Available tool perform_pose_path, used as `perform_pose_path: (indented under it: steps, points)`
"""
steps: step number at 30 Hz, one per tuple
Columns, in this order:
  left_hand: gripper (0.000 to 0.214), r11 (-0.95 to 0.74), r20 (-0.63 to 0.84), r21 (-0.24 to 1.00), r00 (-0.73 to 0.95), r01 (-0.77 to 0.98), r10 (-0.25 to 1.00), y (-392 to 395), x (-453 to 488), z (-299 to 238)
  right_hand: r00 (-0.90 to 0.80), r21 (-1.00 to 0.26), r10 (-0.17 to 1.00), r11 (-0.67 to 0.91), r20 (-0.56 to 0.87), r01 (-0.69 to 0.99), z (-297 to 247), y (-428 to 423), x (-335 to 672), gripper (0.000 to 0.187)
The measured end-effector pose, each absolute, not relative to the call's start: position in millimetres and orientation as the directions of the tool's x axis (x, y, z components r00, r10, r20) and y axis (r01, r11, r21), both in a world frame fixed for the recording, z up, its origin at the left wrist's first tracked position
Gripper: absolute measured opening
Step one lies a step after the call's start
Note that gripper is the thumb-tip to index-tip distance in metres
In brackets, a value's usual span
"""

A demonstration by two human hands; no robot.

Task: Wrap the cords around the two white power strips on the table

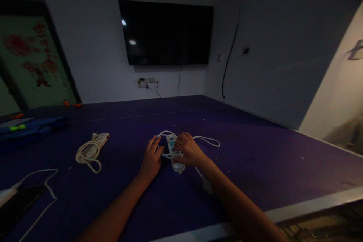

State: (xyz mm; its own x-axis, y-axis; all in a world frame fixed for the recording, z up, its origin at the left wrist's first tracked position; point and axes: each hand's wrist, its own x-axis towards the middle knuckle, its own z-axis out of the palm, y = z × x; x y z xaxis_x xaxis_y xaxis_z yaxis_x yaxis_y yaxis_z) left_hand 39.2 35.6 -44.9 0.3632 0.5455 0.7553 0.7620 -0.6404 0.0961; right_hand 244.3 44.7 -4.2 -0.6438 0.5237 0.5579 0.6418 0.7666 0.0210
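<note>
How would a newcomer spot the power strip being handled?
On the purple surface below the TV, find the left hand and right hand. The power strip lies there, partly hidden by the right hand; the other strip lies untouched, partly under coiled cord.

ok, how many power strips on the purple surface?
2: one power strip between left hand and right hand; another power strip left of them, its cord looped over it. A white item, cut off at the left edge, I can't identify.

Dark television [167,34] on a pale wall [85,38] (dimly lit)
</note>
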Motion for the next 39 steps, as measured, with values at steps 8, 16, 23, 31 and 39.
perform_pose_path:
  steps: [8, 16, 23, 31, 39]
  points:
    - [0.062, -0.611, 0.886, 0.14, 0.177, 0.779, 0.429, 27, 45, -40, -0.36, -0.191, 0.625, 0.641, 0.693, 0.744, -10, 45, 234, 0.01]
    - [0.074, -0.722, 0.684, -0.062, 0.556, 0.689, 0.472, 10, 60, -40, 0.513, -0.779, 0.606, 0.582, 0.607, 0.234, -7, 69, 271, 0.037]
    - [0.053, -0.819, 0.393, -0.145, 0.792, 0.556, 0.468, 7, 66, -43, 0.775, -0.883, 0.619, 0.427, 0.128, -0.196, -30, 105, 324, 0.04]
    - [0.032, -0.818, 0.495, -0.028, 0.718, 0.575, 0.489, 6, 65, -40, 0.812, -0.97, 0.582, 0.222, 0.049, -0.101, -50, 118, 347, 0.028]
    - [0.024, -0.613, 0.681, 0.111, 0.389, 0.782, 0.62, 17, 59, -40, 0.845, -0.905, 0.379, -0.044, 0.377, 0.423, -26, 92, 349, 0.074]
